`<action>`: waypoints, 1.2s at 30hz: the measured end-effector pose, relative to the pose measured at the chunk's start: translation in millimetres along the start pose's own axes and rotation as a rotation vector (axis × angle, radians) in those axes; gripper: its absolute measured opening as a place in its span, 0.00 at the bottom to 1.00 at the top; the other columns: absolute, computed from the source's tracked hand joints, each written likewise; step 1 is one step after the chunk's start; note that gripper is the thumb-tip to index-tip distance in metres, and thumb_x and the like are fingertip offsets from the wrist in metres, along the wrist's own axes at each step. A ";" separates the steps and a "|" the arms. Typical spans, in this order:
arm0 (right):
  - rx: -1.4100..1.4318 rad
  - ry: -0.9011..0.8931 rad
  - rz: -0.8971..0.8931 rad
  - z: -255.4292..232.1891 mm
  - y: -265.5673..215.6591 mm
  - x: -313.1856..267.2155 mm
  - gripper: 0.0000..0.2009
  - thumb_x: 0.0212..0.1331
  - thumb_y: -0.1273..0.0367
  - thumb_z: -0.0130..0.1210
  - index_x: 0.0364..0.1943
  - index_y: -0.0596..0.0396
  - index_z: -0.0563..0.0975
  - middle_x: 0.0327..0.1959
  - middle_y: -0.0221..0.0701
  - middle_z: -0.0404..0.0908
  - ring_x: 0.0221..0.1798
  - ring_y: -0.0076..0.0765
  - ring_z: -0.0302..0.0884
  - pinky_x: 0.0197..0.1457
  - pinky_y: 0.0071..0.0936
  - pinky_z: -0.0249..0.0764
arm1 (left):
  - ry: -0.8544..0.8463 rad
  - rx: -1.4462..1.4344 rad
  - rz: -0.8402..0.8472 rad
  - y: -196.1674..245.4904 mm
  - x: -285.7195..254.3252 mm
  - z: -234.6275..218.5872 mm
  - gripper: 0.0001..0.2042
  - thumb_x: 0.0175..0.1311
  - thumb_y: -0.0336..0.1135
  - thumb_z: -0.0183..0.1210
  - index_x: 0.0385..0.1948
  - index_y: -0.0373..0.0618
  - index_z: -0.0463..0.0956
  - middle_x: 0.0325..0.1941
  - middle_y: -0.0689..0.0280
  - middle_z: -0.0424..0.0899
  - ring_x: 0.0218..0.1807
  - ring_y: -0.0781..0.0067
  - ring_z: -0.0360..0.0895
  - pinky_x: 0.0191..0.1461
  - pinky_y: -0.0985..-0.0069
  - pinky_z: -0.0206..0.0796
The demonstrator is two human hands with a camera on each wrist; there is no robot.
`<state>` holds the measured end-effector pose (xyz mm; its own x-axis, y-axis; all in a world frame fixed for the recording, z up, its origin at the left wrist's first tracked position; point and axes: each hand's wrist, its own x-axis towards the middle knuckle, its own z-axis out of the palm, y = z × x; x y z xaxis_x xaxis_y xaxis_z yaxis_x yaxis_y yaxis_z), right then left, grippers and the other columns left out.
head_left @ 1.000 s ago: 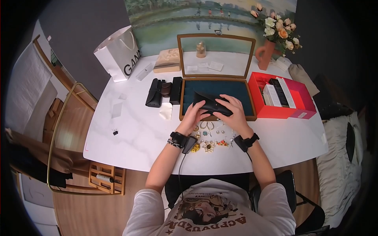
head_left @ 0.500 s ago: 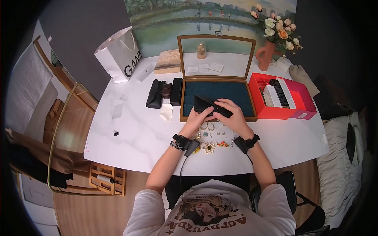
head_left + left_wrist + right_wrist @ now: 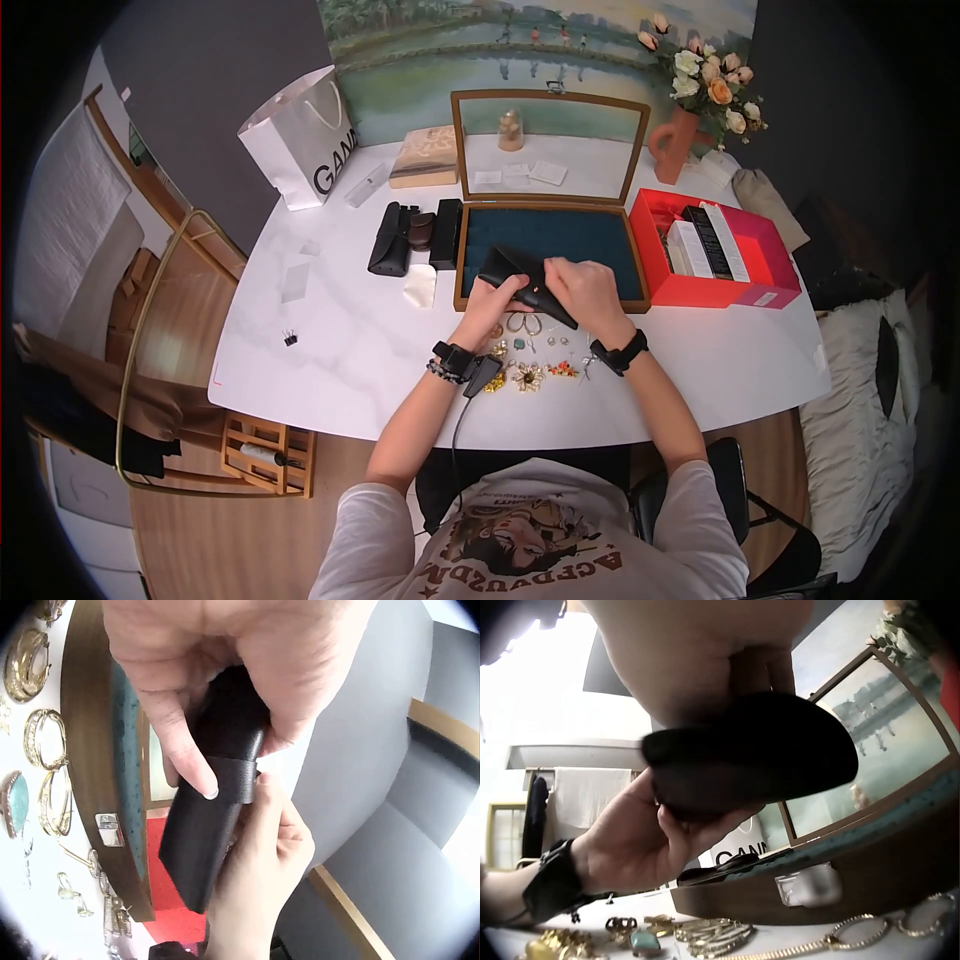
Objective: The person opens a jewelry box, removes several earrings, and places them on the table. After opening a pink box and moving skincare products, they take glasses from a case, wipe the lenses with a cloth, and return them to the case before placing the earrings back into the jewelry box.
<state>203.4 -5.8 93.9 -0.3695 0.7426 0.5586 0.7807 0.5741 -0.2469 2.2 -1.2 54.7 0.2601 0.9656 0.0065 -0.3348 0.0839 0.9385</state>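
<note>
White desk (image 3: 330,370); jewellery (image 3: 528,376) in front of open box (image 3: 560,228). Black case (image 3: 545,298) held above box's front edge, long axis slanting far left to near right. Left hand (image 3: 488,303): fingers wrapped round case, thumb on top. Right hand (image 3: 592,297): fingers curled, pinching its far-right edge.

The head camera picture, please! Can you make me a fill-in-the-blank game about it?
1. The left hand grips a case coloured ___.
2. The wooden box has its lid raised, so the box is ___.
3. The white bag stands to the ___ of that box in this view.
4. The first big letter on the bag is ___.

Missing words: black; open; left; G.
</note>
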 end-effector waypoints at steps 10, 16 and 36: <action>0.189 0.500 0.009 -15.0 -12.9 27.8 0.04 0.61 0.71 0.65 0.30 0.50 0.81 0.18 0.27 0.77 0.22 0.41 0.77 0.33 0.38 0.73 | 0.238 -0.153 0.031 -1.4 5.4 -1.7 0.14 0.72 0.36 0.62 0.52 0.38 0.77 0.46 0.62 0.86 0.43 0.72 0.87 0.41 0.76 0.85; 0.339 0.173 -0.151 -2.3 -44.1 21.5 0.03 0.63 0.72 0.61 0.35 0.57 0.83 0.28 0.37 0.83 0.32 0.47 0.82 0.39 0.40 0.78 | 0.250 -0.284 0.161 2.3 5.8 0.9 0.16 0.76 0.44 0.61 0.52 0.40 0.75 0.42 0.63 0.86 0.38 0.74 0.87 0.37 0.76 0.84; 1.293 -0.691 0.323 -9.7 48.1 43.9 0.13 0.64 0.79 0.57 0.51 0.64 0.84 0.46 0.29 0.88 0.45 0.16 0.82 0.49 0.17 0.78 | 0.029 -0.179 0.117 -4.3 10.5 -12.2 0.21 0.84 0.51 0.45 0.50 0.39 0.73 0.36 0.61 0.86 0.29 0.74 0.85 0.26 0.76 0.79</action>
<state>229.7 51.1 114.3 -0.7196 0.6934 -0.0379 0.0372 -0.0160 -0.9992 -4.7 11.6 46.6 0.1847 0.9777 0.0997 -0.5174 0.0105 0.8557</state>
